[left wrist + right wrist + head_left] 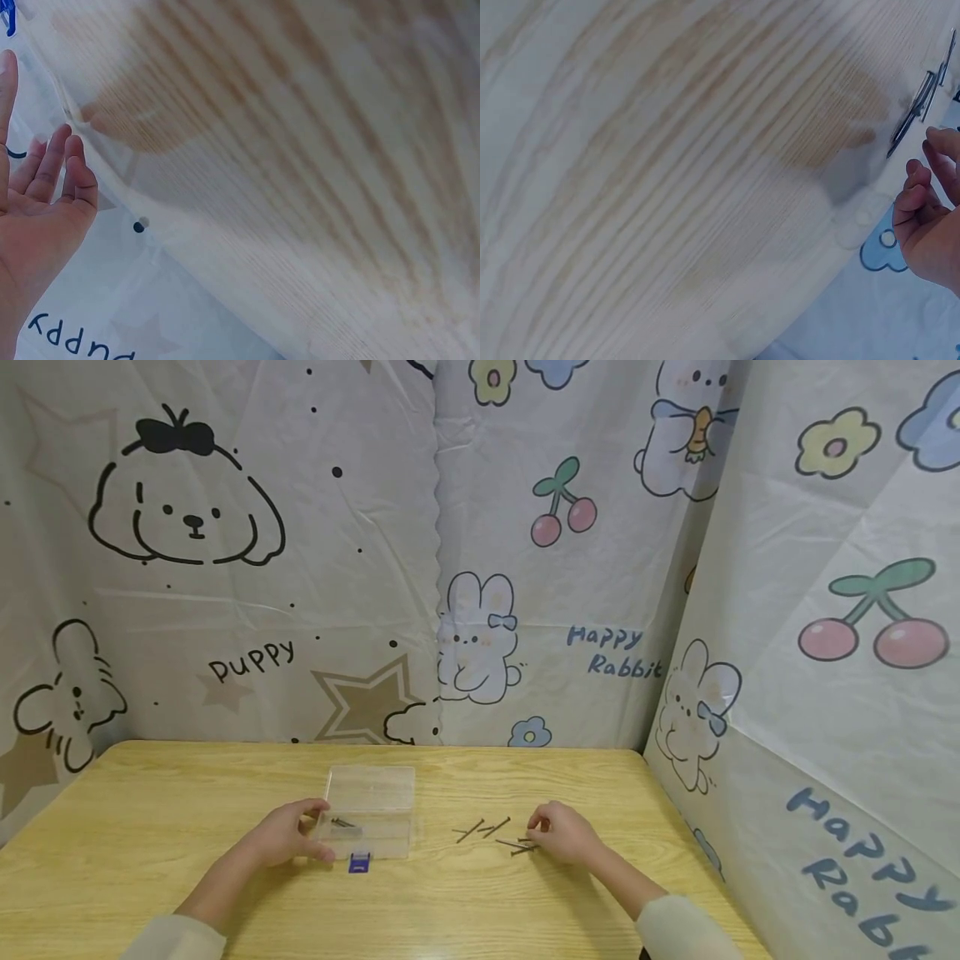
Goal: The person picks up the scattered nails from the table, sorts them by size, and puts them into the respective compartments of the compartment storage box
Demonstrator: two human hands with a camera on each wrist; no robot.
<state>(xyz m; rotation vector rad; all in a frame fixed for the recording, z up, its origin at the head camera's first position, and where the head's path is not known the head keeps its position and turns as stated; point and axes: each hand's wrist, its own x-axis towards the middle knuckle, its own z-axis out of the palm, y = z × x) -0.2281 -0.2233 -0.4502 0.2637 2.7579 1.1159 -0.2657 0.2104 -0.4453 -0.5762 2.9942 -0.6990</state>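
Note:
A clear plastic box (409, 837) stands on the table with its lid (371, 788) raised at the back and a blue latch (359, 863) at the front. Several dark metal screws (343, 823) lie inside at its left. My left hand (288, 835) rests against the box's left side, thumb by the front corner, fingers relaxed toward the back. Over loose screws (512, 843) on the tabletop, my right hand (564, 833) is lowered with loosely bent fingers. In the right wrist view, its fingertips are close beside the screws (913, 112), with nothing visible between them.
Two more small groups of screws (470, 831) lie between the box and my right hand. The wood-grain table (450, 910) ends at a printed cloth (360, 610) behind, and another cloth wall (840, 710) stands along the right edge.

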